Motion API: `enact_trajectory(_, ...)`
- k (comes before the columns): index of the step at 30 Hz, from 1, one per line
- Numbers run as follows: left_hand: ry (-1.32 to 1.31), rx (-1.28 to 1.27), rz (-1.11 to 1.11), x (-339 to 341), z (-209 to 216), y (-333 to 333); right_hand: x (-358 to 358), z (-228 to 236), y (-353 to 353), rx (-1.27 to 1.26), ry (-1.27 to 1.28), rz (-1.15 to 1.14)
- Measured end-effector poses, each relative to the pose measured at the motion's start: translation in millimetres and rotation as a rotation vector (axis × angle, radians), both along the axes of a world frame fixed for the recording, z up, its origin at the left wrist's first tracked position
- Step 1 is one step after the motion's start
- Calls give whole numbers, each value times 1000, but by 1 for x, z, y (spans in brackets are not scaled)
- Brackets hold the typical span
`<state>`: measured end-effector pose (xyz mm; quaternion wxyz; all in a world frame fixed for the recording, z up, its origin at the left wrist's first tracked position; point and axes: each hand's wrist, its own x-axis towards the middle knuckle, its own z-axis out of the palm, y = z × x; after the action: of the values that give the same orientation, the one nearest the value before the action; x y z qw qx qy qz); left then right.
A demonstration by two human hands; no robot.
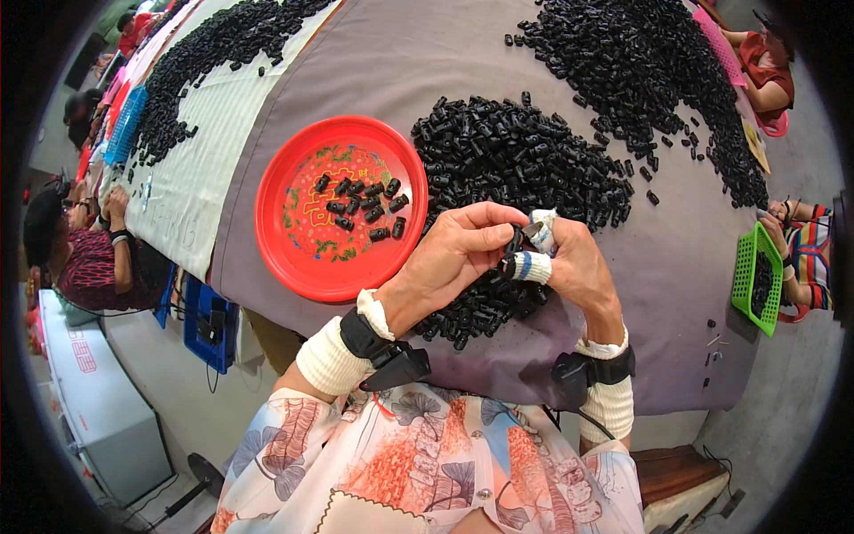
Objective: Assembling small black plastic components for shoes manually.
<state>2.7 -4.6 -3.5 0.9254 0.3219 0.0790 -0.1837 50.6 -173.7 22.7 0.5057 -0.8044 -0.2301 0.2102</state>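
My left hand (454,249) and my right hand (578,262) meet over the near side of a large pile of small black plastic pieces (525,151), shaped like cord locks. Between the fingertips of both hands is a black piece (513,242), partly covered by them. The left thumb and forefinger pinch it from the left. White and blue-striped wraps (532,266) cover the right thumb and forefinger, which are closed on its other side. To the left of the pile, a round red tray (294,274) with a printed flower pattern holds several similar pieces (374,205).
Further black heaps lie at the far right (640,71) and far left (205,58). A green basket (754,280) stands at the right edge. Other people sit around the table (356,67). Blue crates (211,325) are below its left side, near a white freezer-like box (107,392).
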Motion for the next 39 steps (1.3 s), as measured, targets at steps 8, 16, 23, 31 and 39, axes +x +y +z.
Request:
enact_trajectory(8,-9,5,-6,0,1,0,-1,1,2,-40,-12,53)
enact_trajectory(16,-29,24,26,1,1,-3,-6,-5,1,-18,19,44)
enact_trajectory(23,-9,-9,17,1,3,-6,-6,-1,-2,20,-11,15)
enact_trajectory(31,11,13,17,-1,2,-3,-1,-2,1,-57,-62,38)
enact_trajectory(39,-2,33,36,0,3,-5,-5,-5,2,-33,-33,52)
